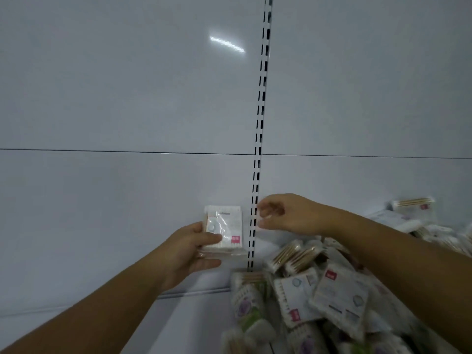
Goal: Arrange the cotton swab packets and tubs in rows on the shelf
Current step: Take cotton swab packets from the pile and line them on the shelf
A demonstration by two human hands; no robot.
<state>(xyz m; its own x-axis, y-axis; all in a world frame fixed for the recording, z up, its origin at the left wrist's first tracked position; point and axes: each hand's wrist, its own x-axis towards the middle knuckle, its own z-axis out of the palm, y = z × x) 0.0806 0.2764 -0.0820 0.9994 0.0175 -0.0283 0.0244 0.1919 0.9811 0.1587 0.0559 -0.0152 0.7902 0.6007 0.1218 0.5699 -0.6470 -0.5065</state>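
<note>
My left hand [190, 247] grips a clear packet of cotton swabs [226, 227] with a pink label, held upright against the white back panel above the shelf. To its right, my right hand [283, 213] hovers with fingers loosely curled and nothing in them, just right of the slotted upright. A jumbled heap of swab packets [329, 284] and green-labelled tubs [249, 302] fills the shelf at lower right, under my right forearm.
A slotted white upright [259, 154] runs down the back panel between my two hands. The white shelf surface [194, 312] lies bare to the left of the heap. More packets [411, 213] lie at the far right.
</note>
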